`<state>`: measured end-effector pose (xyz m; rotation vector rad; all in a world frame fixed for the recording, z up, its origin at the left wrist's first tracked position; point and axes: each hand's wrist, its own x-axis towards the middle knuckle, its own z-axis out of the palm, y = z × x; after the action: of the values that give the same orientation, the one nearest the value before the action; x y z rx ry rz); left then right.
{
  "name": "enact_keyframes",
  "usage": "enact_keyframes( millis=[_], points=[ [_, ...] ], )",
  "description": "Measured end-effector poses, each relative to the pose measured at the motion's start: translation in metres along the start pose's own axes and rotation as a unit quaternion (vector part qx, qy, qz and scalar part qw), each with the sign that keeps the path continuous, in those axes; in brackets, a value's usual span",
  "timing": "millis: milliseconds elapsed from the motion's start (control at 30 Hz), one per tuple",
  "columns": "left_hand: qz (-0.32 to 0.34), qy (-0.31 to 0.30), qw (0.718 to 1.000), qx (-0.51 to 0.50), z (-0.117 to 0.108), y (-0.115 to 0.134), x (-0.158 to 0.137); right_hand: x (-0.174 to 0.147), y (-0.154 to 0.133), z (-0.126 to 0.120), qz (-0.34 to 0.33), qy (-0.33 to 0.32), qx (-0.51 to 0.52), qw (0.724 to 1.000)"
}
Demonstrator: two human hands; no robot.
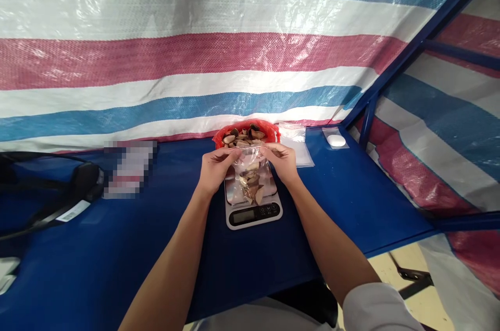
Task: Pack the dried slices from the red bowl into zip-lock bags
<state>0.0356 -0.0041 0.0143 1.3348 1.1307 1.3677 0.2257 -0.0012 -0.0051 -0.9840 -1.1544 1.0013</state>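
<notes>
Both of my hands pinch the top edge of a clear plastic bag [252, 182] with several brown and pale dried slices inside, perhaps mushrooms. My left hand [217, 167] grips its left corner and my right hand [282, 160] its right one. Beneath the bag is a white kitchen scale [255, 219] with a dark display and buttons at the front. Whether the bag's weight rests on the scale I cannot tell. Just behind my hands sits a red plastic bag [269, 129], open and full of similar slices.
Flat clear bags [299, 151] lie right of the red bag. Farther right, a small clear bag holds a white oval object [336, 140]. A black strapped device [84, 180] and a blurred-out packet [130, 169] are on the left of the blue table [164, 247]. Striped sheeting [195, 55] hangs behind.
</notes>
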Motion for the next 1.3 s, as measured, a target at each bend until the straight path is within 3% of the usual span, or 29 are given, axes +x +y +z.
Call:
enact_keyframes(
  millis=[400, 700, 867, 1033, 1167, 1300],
  points=[
    [0.005, -0.044, 0.999, 0.003, -0.003, 0.003, -0.003, -0.002, -0.004, -0.003, -0.004, -0.02, 0.009, 1.0],
    [0.019, -0.007, 1.0, -0.003, -0.013, 0.004, -0.003, -0.003, -0.009, 0.007, 0.031, -0.024, 0.015, 0.999],
    [0.024, 0.01, 1.0, -0.003, -0.041, 0.007, -0.002, 0.001, -0.015, 0.026, 0.041, -0.091, 0.023, 0.995],
    [0.019, 0.053, 0.998, -0.004, -0.085, 0.004, 0.001, 0.014, -0.015, 0.059, -0.019, -0.148, -0.03, 0.988],
    [0.009, 0.079, 0.997, -0.017, -0.107, -0.003, 0.0, 0.023, -0.014, 0.086, -0.072, -0.212, -0.124, 0.967],
    [-0.003, 0.113, 0.993, -0.035, -0.115, -0.009, 0.0, 0.03, -0.015, 0.106, -0.107, -0.22, -0.216, 0.945]
  ],
)
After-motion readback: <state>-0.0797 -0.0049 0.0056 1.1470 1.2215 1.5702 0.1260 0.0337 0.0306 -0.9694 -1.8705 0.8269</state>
